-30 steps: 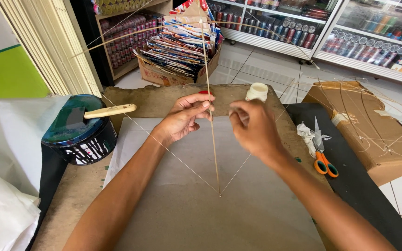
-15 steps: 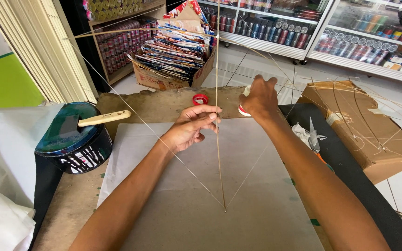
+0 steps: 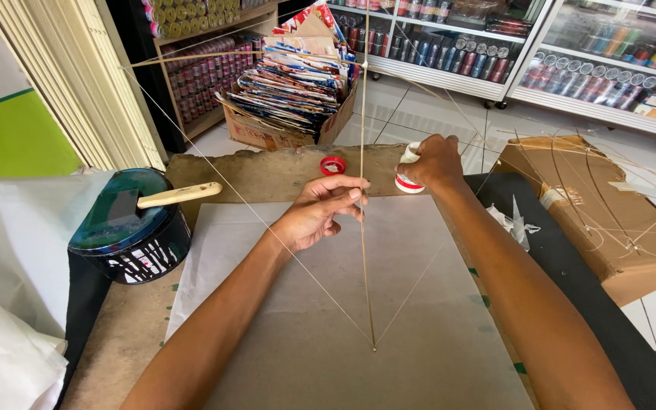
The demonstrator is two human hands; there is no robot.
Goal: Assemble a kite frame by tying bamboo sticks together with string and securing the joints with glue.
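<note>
Pinching the thin bamboo spine (image 3: 364,228) between fingertips, my left hand (image 3: 319,212) steadies it; its long axis runs straight away from me, down the middle of the grey paper sheet (image 3: 358,342). My right hand (image 3: 434,161) is farther out, wrapped closed around a small white glue bottle (image 3: 406,181) just right of the stick. Nearby sit a red cap (image 3: 333,165) and a dark tub (image 3: 132,231) on the worn table, shop shelves beyond.

even, bright daylight, apparently from the open shop front at upper right; pale floor tiles (image 3: 434,114) there glare slightly. shadows soft, faint under the forearms. focus sharp at centre; wide-angle bending at the frame edges. no motion blur.
</note>
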